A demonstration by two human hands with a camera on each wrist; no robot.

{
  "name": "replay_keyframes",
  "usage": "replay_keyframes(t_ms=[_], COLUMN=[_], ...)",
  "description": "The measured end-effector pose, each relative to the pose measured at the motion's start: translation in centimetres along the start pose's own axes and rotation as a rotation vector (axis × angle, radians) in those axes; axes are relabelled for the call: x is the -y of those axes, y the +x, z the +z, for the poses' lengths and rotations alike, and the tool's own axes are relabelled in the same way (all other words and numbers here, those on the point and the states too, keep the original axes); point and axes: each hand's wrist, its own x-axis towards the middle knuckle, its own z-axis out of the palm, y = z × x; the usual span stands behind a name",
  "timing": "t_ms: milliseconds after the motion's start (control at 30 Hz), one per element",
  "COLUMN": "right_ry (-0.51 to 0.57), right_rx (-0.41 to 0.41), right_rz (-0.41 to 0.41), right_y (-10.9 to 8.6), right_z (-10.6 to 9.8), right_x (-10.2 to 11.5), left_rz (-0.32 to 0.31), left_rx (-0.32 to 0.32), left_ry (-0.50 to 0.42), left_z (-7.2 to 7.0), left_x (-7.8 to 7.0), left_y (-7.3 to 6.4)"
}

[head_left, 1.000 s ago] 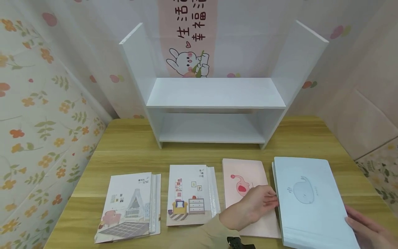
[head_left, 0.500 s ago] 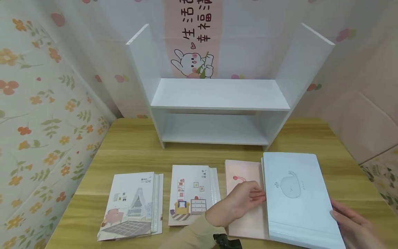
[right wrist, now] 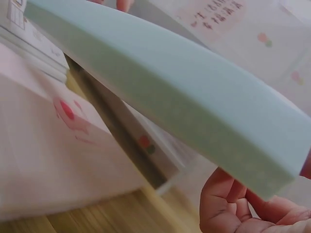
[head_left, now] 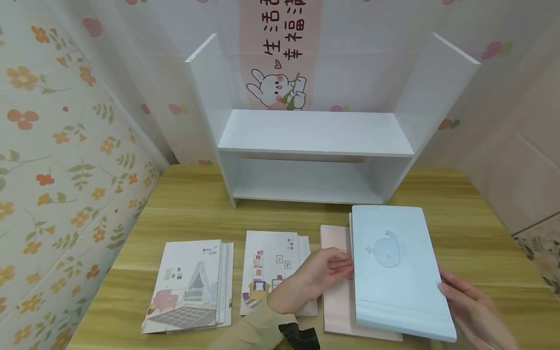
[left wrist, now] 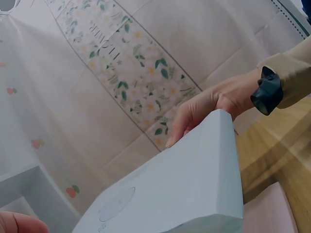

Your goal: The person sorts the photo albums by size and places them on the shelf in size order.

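Both hands hold a light blue book (head_left: pixel 389 272) with a whale drawn on its cover, raised off the table and tilted. My left hand (head_left: pixel 325 274) grips its left edge, fingertips partly hidden behind it. On the right edge, my right hand (head_left: pixel 470 304) has the thumb on top and fingers underneath; the right wrist view shows those fingers (right wrist: pixel 218 204) curled below the book's thick spine (right wrist: pixel 194 116). Beneath lies a pink book (head_left: pixel 339 306), partly covered; its red elephant picture (right wrist: pixel 70 114) shows in the right wrist view.
A white two-tier shelf (head_left: pixel 315 131) stands at the back of the wooden table (head_left: pixel 197 218). A stack of white illustrated books (head_left: pixel 188 287) lies at left, and another white stack (head_left: pixel 273 262) lies in the middle, partly behind the left forearm. Patterned curtains (head_left: pixel 78 160) surround the table.
The blue book has moved left with both hands, from beside the pink book to over its right part, and has risen. The head view has shifted slightly.
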Motion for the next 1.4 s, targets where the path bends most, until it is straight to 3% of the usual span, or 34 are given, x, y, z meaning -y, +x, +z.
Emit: replay_keyframes(t_ms=[133,233,333,500,633,800,967,1167,1400], right_ry=[0.042,0.041,0.020,0.042,0.058,0.046,0.059,0.122,0.098], right_rx=[0.050,0.027,0.030,0.113,0.172,0.221,0.194,0.155,0.138], right_rz=[-0.017,-0.019,-0.068,-0.176,-0.188,-0.176,-0.161,-0.135,-0.127], right_y=[0.9,1.4,2.1,3.4,4.4,5.4,6.1,6.6,6.9], right_z=[1.4,2.5,3.5,5.1,6.4,7.9,9.4,11.0,12.8], right_x=[0.0,0.0,-0.1,-0.3,-0.5,-0.6,-0.8,-1.1,-1.5], left_rz=[0.023,0.034,0.044,0.049,0.044,0.058,0.076,0.095,0.117], left_rx=[-0.013,-0.018,-0.021,-0.031,-0.068,-0.111,-0.165,-0.223,-0.287], left_ry=[0.040,0.058,0.064,0.032,0.035,0.125,0.210,0.225,0.281], left_z=[-0.9,-1.6,-2.3,-3.8,-5.2,-6.6,-7.6,-8.4,-9.3], left_x=[-0.7,-1.2,-1.7,-2.4,-2.8,-3.3,-3.6,-4.1,-4.2], left_y=[-0.4,-0.8,-1.3,-1.9,-2.3,-2.8,-3.2,-3.4,-3.9])
